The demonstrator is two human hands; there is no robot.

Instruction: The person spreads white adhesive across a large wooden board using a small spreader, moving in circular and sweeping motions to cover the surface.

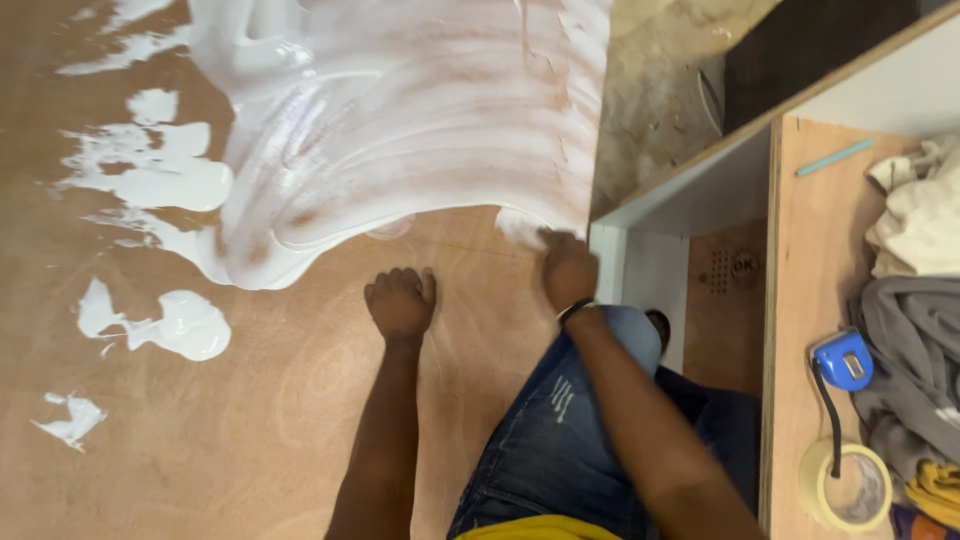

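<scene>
White glue (400, 120) lies wet, smeared in streaks and blobs over the brown plywood sheet (250, 440).

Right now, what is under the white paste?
Under the white paste lies a brown plywood sheet; thin streaks show its brown through. Thick blobs hide the wood. The right hand covers whatever it spreads with.
</scene>
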